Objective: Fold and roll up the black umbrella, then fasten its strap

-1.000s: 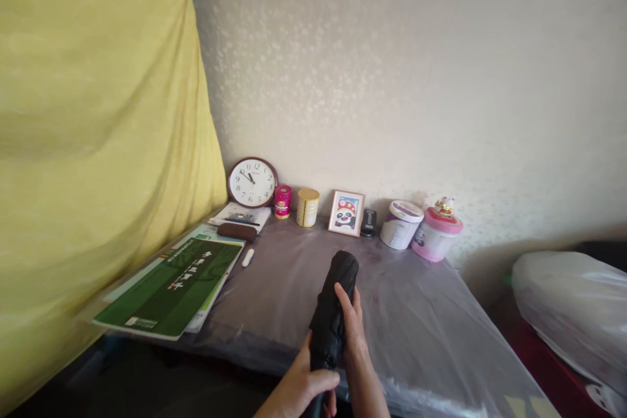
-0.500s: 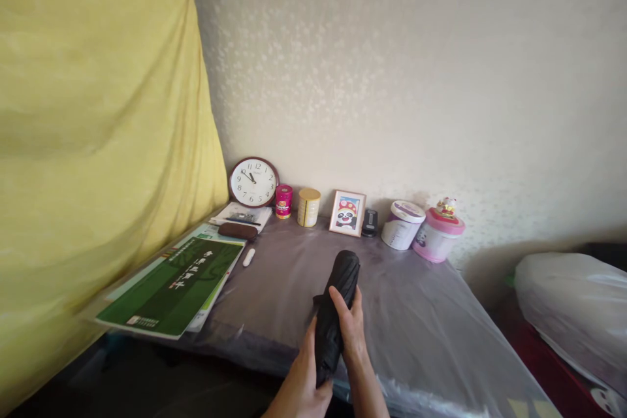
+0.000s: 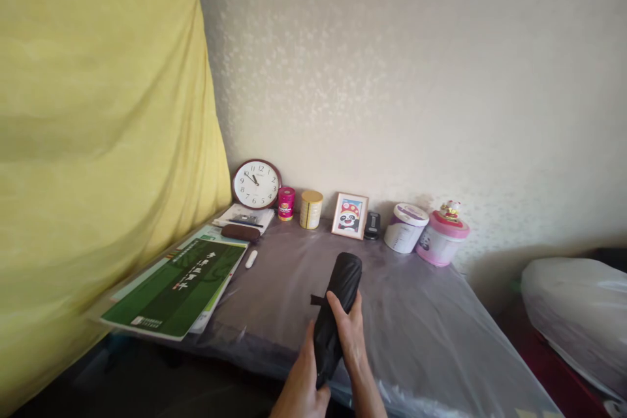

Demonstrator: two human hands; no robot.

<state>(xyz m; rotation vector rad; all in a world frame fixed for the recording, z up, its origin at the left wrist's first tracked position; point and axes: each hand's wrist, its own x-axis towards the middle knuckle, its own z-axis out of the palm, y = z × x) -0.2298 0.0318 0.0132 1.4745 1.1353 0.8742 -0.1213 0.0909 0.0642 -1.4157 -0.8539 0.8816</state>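
A black folded umbrella (image 3: 337,313) is held slantwise over the table's front part, its far end tipped to the right. My left hand (image 3: 308,375) grips its near end, the fingers partly hidden beneath it. Higher up, my right hand (image 3: 349,326) is wrapped round its right side, thumb on top. A short black strap (image 3: 317,300) sticks out from the umbrella's left side.
Left on the table (image 3: 401,313) lie a green book (image 3: 181,284), a brown case (image 3: 240,232) and a white oblong object (image 3: 251,259). Along the wall stand a clock (image 3: 257,184), a pink can (image 3: 286,204), a yellow-lidded can (image 3: 311,210), a picture frame (image 3: 349,216) and two tubs (image 3: 405,228).
The strap now sticks out more clearly to the left, and the umbrella looks slightly turned in my hands. The view has shifted a little.
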